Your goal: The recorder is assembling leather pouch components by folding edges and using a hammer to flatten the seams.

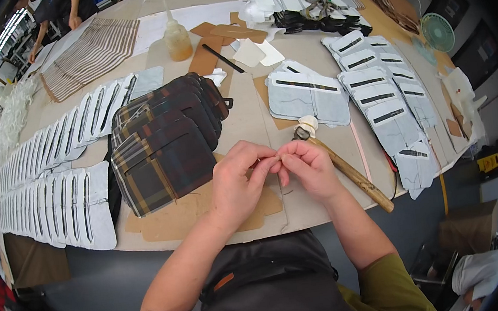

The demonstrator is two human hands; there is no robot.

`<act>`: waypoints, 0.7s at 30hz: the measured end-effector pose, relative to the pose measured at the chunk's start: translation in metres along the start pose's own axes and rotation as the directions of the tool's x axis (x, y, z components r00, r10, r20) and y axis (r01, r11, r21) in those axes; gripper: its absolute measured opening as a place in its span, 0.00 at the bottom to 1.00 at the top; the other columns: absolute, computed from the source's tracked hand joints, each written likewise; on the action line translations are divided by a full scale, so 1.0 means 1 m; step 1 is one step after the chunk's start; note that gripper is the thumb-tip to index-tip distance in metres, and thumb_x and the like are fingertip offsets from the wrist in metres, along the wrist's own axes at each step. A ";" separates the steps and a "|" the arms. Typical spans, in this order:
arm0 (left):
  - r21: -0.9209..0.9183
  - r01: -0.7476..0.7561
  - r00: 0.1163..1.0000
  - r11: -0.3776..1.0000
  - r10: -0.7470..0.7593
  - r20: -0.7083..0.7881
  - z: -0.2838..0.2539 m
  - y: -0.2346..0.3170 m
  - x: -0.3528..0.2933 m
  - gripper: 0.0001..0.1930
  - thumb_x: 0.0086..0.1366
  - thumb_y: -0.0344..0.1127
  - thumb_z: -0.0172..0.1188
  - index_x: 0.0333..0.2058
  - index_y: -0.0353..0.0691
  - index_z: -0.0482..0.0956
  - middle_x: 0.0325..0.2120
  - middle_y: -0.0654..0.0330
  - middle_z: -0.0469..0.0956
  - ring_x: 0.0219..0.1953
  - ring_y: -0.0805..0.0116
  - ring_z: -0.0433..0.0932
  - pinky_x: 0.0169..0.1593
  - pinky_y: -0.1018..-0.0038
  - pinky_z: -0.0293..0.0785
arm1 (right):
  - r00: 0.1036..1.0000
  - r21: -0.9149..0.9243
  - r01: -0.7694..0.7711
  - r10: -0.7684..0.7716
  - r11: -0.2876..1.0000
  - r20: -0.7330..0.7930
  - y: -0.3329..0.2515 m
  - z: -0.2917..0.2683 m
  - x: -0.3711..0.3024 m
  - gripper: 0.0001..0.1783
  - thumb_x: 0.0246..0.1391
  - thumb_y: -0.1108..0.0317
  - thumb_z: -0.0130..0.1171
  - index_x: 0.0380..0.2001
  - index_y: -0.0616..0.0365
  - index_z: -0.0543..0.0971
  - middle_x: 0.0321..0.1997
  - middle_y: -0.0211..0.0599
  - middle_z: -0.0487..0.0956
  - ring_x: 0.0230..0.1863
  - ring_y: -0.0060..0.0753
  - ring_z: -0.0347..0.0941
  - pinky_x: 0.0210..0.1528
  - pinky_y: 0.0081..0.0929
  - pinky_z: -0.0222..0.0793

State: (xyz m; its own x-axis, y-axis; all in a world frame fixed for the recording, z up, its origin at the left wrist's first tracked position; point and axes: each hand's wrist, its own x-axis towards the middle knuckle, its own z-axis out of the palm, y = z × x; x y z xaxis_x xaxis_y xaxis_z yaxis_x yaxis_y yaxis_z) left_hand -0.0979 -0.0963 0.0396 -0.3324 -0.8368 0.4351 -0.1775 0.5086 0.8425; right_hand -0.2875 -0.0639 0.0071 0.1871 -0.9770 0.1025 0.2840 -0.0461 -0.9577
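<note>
My left hand [241, 182] and my right hand [310, 168] meet fingertip to fingertip above the near middle of the table. Both are pinched closed; whatever lies between the fingertips is too small or hidden to make out. Just right of my right hand lies a hammer [358, 179] with a wooden handle, white material bunched at its head. To the left of my left hand, dark plaid fabric panels [179, 154] overlap in a pile. Beneath my left forearm a brown card template [154, 219] shows. Beyond my right hand rest pale grey panels [307, 98] with dark strips in white-edged slots.
Rows of similar grey panels stand at left [97, 202] and right [379, 90]. A glue bottle [177, 40], brown card pieces [207, 43] and a heap of black parts [320, 20] lie farther back. A green fan [437, 32] is at right; another person's hand [74, 21] is far left.
</note>
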 end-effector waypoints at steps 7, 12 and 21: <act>0.099 -0.120 0.989 0.988 0.128 -0.073 -0.003 0.000 0.002 0.03 0.64 0.22 0.62 0.34 0.35 0.77 0.29 0.56 0.77 0.30 0.61 0.78 0.34 0.70 0.73 | 0.972 0.232 -0.078 0.023 0.970 0.232 -0.005 -0.005 0.000 0.17 0.66 0.71 0.58 0.57 0.62 0.76 0.55 0.43 0.81 0.36 0.22 0.75 0.40 0.22 0.74; 0.111 -0.110 0.990 0.988 0.119 -0.077 -0.007 0.001 0.005 0.04 0.67 0.23 0.58 0.36 0.36 0.72 0.31 0.54 0.75 0.29 0.55 0.79 0.31 0.66 0.75 | 0.947 0.223 -0.067 -0.008 0.972 0.320 -0.004 -0.005 0.001 0.28 0.64 0.71 0.60 0.67 0.60 0.71 0.61 0.43 0.78 0.36 0.22 0.74 0.42 0.23 0.75; -0.025 0.063 0.996 0.998 -0.065 -0.067 -0.008 -0.003 -0.007 0.05 0.73 0.27 0.55 0.35 0.35 0.72 0.28 0.60 0.75 0.26 0.73 0.73 0.31 0.75 0.70 | 0.972 0.124 -0.052 0.022 0.991 0.233 -0.004 -0.001 0.002 0.30 0.63 0.74 0.60 0.68 0.58 0.70 0.59 0.40 0.80 0.36 0.17 0.73 0.41 0.23 0.77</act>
State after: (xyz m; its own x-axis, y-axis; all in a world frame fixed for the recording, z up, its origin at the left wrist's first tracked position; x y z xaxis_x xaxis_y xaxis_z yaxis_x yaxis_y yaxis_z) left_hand -0.0878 -0.0936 0.0366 -0.2575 -0.8797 0.3997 -0.1748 0.4492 0.8761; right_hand -0.2896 -0.0656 0.0112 0.4072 -0.9024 0.1411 0.3885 0.0312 -0.9209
